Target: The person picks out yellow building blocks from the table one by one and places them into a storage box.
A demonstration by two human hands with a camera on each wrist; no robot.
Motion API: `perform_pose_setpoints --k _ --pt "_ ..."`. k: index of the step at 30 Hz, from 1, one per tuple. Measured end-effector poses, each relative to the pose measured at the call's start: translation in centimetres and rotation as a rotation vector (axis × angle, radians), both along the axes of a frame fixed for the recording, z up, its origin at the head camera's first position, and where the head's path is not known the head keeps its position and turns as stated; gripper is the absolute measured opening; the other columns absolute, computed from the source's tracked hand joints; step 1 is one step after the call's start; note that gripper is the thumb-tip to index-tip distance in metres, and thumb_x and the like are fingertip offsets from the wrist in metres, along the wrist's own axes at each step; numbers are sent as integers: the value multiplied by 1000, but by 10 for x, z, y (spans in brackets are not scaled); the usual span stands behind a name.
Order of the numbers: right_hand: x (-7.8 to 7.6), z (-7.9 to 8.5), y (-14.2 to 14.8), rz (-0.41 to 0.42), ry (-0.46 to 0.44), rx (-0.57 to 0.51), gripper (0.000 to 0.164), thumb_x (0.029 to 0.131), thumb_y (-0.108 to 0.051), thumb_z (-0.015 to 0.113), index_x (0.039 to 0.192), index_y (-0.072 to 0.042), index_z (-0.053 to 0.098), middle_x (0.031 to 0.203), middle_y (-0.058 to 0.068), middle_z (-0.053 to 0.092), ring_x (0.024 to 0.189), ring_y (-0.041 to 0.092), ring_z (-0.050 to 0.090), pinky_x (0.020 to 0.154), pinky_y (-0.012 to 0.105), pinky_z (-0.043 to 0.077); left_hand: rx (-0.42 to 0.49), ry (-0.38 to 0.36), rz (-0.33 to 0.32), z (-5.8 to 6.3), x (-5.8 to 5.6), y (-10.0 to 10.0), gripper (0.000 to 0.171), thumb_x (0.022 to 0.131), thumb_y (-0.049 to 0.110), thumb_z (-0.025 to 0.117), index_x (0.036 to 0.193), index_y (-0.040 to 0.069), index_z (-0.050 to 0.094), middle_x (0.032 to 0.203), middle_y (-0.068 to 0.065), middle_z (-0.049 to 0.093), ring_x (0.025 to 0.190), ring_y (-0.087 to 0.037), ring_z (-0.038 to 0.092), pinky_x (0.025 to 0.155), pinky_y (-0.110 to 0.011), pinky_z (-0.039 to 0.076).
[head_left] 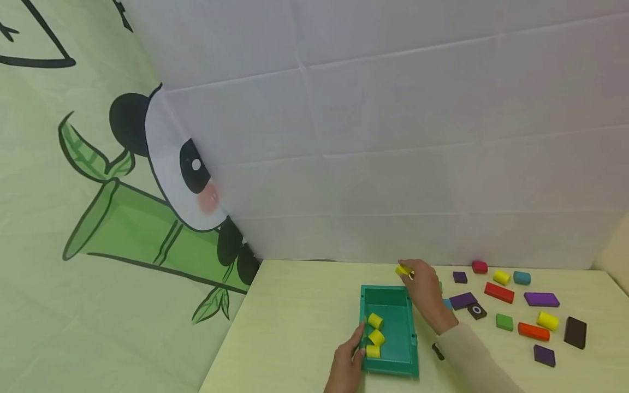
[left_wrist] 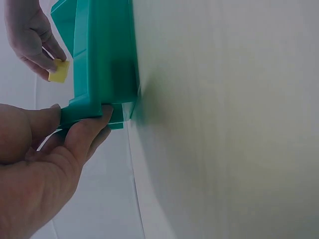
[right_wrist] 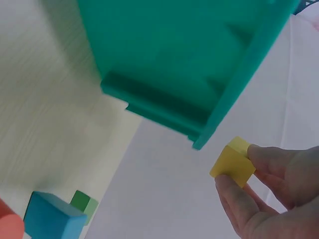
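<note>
A green rectangular tray stands on the table, with several yellow blocks along its left side. My left hand grips the tray's left wall, thumb on one side and fingers on the other, as the left wrist view also shows. Above the tray's far right corner, my right hand pinches a small yellow block between thumb and fingers. In the right wrist view this block is beside the tray's corner, apart from it.
Right of the tray lie scattered blocks, among them a red bar, a purple block, a green block and a black slab. A blue block shows in the right wrist view. Behind the table hangs a white cloth.
</note>
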State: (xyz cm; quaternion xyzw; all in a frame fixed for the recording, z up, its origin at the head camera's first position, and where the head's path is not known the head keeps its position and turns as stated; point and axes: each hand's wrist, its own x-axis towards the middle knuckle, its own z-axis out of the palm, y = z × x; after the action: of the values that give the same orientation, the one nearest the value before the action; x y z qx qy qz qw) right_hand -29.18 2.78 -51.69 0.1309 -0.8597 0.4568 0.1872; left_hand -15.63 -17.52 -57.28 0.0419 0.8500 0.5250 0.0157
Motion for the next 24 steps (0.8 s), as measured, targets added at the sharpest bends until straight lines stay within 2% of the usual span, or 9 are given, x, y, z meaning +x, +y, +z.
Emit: perform_pose_setpoints --k 4,17,24 --pt "4 1 -4 16 20 -7 36 79 4 65 114 -4 60 109 15 59 97 29 55 77 44 56 3 5 -5 0 0 1 54 90 1 51 138 19 36 140 3 34 124 -12 30 106 -40 31" --pt "23 8 -15 20 -31 25 35 80 0 67 113 -9 61 109 9 60 96 24 56 80 43 55 2 7 -1 -1 0 1 54 90 2 51 139 19 36 140 5 34 124 -11 30 107 -41 31" --pt "30 7 -20 38 -29 43 34 79 -3 68 112 -11 61 110 6 61 99 23 55 81 44 54 -6 15 -3 -1 0 1 54 91 2 51 139 21 35 140 6 33 125 -11 30 107 -41 31"
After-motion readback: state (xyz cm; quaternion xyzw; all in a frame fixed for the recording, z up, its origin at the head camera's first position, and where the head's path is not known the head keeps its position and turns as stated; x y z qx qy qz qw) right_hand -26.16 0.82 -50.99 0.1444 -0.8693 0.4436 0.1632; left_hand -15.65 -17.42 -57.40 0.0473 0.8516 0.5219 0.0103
